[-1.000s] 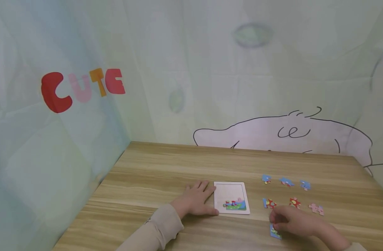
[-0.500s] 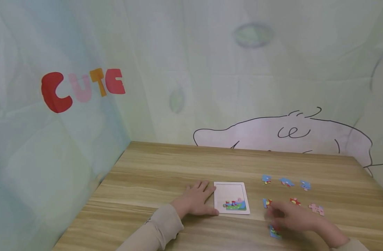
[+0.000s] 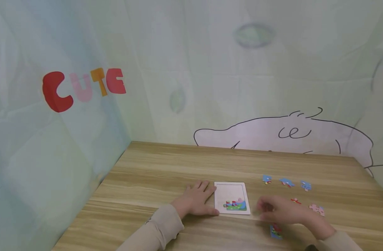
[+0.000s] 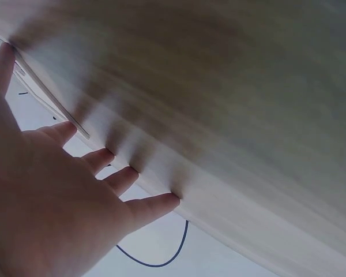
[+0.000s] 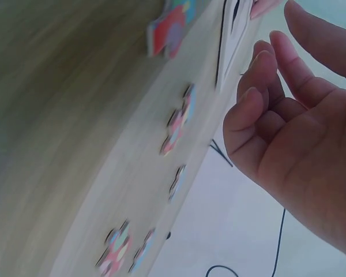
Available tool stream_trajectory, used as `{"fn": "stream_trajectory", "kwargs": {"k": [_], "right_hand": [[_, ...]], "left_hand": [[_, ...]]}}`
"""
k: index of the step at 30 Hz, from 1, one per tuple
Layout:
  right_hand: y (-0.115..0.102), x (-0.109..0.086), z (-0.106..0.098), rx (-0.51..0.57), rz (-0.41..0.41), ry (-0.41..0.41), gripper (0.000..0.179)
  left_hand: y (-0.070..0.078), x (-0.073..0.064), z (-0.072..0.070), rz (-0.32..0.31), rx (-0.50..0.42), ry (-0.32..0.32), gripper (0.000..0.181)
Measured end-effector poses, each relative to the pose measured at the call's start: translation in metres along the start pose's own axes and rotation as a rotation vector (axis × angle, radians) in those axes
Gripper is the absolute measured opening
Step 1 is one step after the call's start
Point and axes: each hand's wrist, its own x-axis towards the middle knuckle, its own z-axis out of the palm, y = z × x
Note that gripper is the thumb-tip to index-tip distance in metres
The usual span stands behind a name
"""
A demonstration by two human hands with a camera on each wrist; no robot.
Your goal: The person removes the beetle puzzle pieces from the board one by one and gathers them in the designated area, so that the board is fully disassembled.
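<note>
My left hand [image 3: 196, 200] lies with fingers spread at the left edge of a white puzzle board [image 3: 229, 191]. In the left wrist view its fingertips press on the table, with the thumb and index finger at the board's edge. Joined puzzle pieces [image 3: 236, 206] with green, red and blue fill the board's lower right. My right hand [image 3: 283, 211] hovers just right of the board. Its fingers [image 5: 259, 69] are loosely curled, the thumb apart, with nothing between them. Below it lies a blue, red and green puzzle piece [image 3: 275, 233]. Another red piece [image 5: 176, 124] is hidden behind this hand in the head view.
Three blue pieces [image 3: 286, 182] lie in a far row on the wooden table [image 3: 166, 162]. A red piece [image 3: 295, 201], partly covered, and a pink piece [image 3: 317, 209] are nearer. A printed curtain [image 3: 185, 87] surrounds the table's back and left.
My right hand has moved left toward the board, uncovering more of the near piece and covering the red and yellow one behind it. The left hand stays in place.
</note>
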Motion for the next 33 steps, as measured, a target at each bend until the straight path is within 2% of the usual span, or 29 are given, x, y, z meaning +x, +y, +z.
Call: {"fn": "stream_trajectory", "kwargs": {"k": [5, 18, 23, 27, 33], "right_hand": [[-0.006, 0.011, 0.001, -0.034, -0.012, -0.001, 0.014], [-0.023, 0.039, 0.005, -0.046, 0.065, -0.031, 0.016], [-0.028, 0.049, 0.008, -0.052, 0.042, -0.037, 0.018], [-0.032, 0.057, 0.011, -0.041, 0.047, -0.047, 0.02], [-0.031, 0.068, 0.015, -0.079, 0.058, -0.045, 0.024]], "left_hand": [[0.0, 0.001, 0.001, -0.013, 0.002, -0.008, 0.086], [0.0, 0.001, 0.001, -0.008, -0.002, 0.0, 0.085], [0.0, 0.001, 0.001, -0.008, -0.006, 0.002, 0.085], [0.0, 0.001, 0.001, -0.007, -0.007, 0.003, 0.085], [-0.001, 0.003, 0.003, -0.009, 0.008, 0.006, 0.086]]}}
